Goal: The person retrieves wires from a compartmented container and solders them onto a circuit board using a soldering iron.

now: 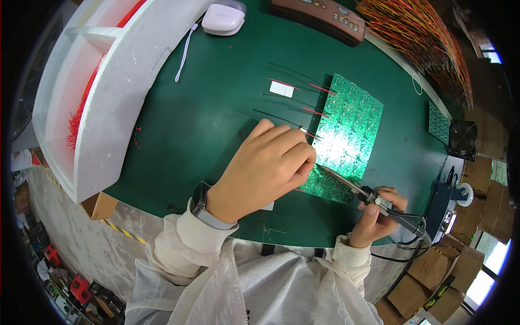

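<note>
A green circuit board panel [357, 116] lies on the green table mat, with a bright glare across its middle. Several thin red and black wires [316, 112] run out leftward from its left edge. My left hand [268, 162] is closed in a pinch at that edge, its fingertips turned down; whatever they hold is hidden beneath the hand. In my right hand [376, 219] is a soldering iron [346, 183], gripped by its handle. Its tip points up and left, close to the left fingertips over the board's edge. A grey-strapped watch sits on my left wrist.
A white foam box [116, 92] with red wires stands at left. Behind are a lilac case [223, 19], a brown pencil case [319, 19] and a bundle of coloured wires [422, 43]. At right are a small fan [463, 141] and a blue soldering station [440, 203], its black cable trailing.
</note>
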`<act>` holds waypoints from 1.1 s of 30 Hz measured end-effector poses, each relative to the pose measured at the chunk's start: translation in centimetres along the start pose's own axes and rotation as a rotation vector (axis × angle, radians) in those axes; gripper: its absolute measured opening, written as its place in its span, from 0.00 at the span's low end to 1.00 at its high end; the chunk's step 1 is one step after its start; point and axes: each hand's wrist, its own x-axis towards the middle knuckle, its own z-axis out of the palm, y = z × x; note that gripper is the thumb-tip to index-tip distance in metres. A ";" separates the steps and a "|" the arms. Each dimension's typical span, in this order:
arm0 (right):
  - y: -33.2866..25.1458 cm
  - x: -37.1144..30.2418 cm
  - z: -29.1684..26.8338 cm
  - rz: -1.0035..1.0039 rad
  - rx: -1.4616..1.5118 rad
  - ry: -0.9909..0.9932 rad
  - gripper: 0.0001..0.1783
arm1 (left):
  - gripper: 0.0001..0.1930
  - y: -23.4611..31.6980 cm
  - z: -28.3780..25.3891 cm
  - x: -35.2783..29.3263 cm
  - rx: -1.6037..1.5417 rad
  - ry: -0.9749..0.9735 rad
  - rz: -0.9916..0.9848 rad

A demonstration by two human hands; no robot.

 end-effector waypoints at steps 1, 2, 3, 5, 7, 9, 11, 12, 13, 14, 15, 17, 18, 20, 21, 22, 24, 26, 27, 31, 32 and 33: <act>0.0 0.0 0.0 0.002 -0.001 0.000 0.21 | 0.08 0.1 0.0 0.0 -0.001 -0.001 -0.001; 0.1 0.0 0.1 -0.031 -0.009 0.000 0.21 | 0.08 0.1 -0.1 0.1 0.012 -0.002 0.003; 0.1 0.1 0.1 -0.063 -0.018 0.000 0.20 | 0.08 0.1 -0.1 0.1 0.025 -0.003 0.006; 0.1 0.2 0.3 -0.089 -0.031 0.007 0.20 | 0.09 0.1 0.0 0.0 0.043 0.001 0.018; 0.1 0.2 0.3 -0.115 -0.046 0.014 0.20 | 0.09 0.0 0.1 -0.1 0.059 0.005 0.029; 0.1 0.2 0.4 -0.098 -0.028 0.018 0.20 | 0.09 0.0 0.1 -0.1 0.057 0.008 0.049; 0.1 0.2 0.4 -0.097 -0.023 0.017 0.20 | 0.09 0.1 0.0 -0.1 0.066 -0.002 0.051; 0.1 0.2 0.4 -0.098 -0.017 0.016 0.20 | 0.09 0.1 0.0 -0.1 0.074 -0.011 0.054; 0.1 0.2 0.4 -0.097 -0.018 0.016 0.20 | 0.09 0.1 0.0 -0.1 0.073 -0.012 0.053; 0.1 0.1 0.3 -0.104 -0.021 0.012 0.20 | 0.09 0.1 0.1 -0.1 0.081 -0.002 0.060; 0.1 0.1 0.3 -0.111 -0.024 0.008 0.20 | 0.09 0.2 0.1 -0.1 0.090 0.008 0.066; 0.1 0.1 0.4 -0.110 -0.021 0.014 0.20 | 0.09 0.2 0.1 -0.1 0.092 0.008 0.066; 0.0 0.1 0.5 -0.110 -0.018 0.020 0.19 | 0.09 0.2 0.1 -0.2 0.095 0.009 0.067; -0.1 0.2 0.6 -0.104 -0.015 0.025 0.19 | 0.09 0.2 0.1 -0.2 0.097 0.000 0.065; -0.1 0.3 0.6 -0.099 -0.012 0.029 0.19 | 0.09 0.2 0.1 -0.3 0.099 -0.007 0.065; -0.1 0.3 0.6 -0.098 -0.012 0.029 0.19 | 0.09 0.2 0.1 -0.3 0.099 -0.008 0.065; -0.1 0.3 0.6 -0.072 0.007 0.023 0.18 | 0.09 0.3 0.0 -0.2 0.089 -0.007 0.059; -0.1 0.3 0.5 -0.064 0.008 0.015 0.18 | 0.09 0.2 0.1 -0.2 0.089 -0.003 0.061; -0.1 0.2 0.4 -0.056 0.008 0.006 0.17 | 0.09 0.2 0.1 -0.2 0.089 0.002 0.062; -0.1 0.2 0.4 -0.061 0.016 0.000 0.17 | 0.09 0.3 0.1 -0.2 0.093 -0.001 0.062; -0.1 0.2 0.4 -0.058 0.020 0.001 0.17 | 0.09 0.3 0.1 -0.2 0.100 -0.005 0.063; -0.1 0.2 0.4 -0.055 0.025 0.003 0.17 | 0.09 0.3 0.1 -0.2 0.107 -0.009 0.064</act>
